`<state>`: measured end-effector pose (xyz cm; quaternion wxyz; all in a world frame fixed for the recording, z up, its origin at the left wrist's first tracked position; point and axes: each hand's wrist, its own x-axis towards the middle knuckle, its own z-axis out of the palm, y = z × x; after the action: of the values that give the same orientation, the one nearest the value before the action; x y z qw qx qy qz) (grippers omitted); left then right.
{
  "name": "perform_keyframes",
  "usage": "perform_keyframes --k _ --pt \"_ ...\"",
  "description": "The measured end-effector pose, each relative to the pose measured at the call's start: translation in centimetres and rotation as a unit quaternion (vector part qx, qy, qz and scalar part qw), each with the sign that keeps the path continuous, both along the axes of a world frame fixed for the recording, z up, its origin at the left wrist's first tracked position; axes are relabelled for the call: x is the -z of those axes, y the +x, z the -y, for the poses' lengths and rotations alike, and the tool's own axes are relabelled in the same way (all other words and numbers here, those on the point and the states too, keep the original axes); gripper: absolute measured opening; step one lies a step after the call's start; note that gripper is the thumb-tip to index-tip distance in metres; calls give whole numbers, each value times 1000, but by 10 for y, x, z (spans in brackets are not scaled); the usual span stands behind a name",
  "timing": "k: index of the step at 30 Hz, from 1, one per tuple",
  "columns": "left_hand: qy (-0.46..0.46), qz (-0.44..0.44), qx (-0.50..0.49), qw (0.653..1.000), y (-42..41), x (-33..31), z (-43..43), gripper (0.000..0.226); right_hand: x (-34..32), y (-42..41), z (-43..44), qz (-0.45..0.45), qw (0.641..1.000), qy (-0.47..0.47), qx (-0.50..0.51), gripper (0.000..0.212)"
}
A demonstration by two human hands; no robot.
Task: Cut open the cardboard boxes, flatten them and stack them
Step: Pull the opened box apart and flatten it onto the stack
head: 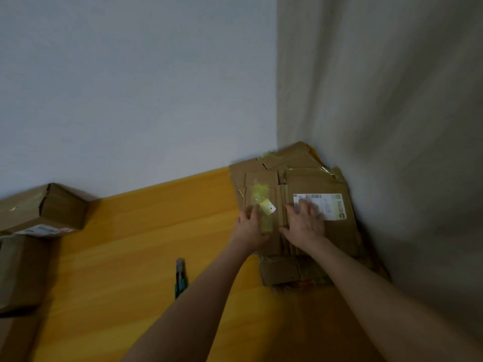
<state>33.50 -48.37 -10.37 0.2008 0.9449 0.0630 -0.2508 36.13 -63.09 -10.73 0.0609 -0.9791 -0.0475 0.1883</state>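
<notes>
the left hand [249, 226] and right hand [305, 223], fingers spread flat, press the flattened box [337, 232] onto the stack [279, 270] in the floor's [156, 244] far right corner, and it looks light, stiff yet floppy at creases (tape likely slick), so best held by its outer edges.

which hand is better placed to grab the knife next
Left hand, likely: the knife lies on the floor just outside that forearm; the right hand would have to cross over.

The left hand [249, 226] and right hand [305, 223] lie palm-down, close together, fingers straight and slightly spread, both bare arms outstretched.
</notes>
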Motion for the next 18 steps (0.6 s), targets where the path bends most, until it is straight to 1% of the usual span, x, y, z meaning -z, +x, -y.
perform_keyframes --k 3,9,13,18 --pt "19 5 5 1000 -2 -2 0 91 1 0 2 -5 1000 -11 -4 67" --pt "75 44 5 996 -16 -19 -34 85 -19 0 -25 62 997 23 -30 63" --pt "107 64 -11 992 -34 -37 -74 82 -36 -11 -73 78 993 55 -70 64" --pt "133 82 -41 987 -69 -54 -145 78 -51 -38 -160 70 987 83 -117 57"
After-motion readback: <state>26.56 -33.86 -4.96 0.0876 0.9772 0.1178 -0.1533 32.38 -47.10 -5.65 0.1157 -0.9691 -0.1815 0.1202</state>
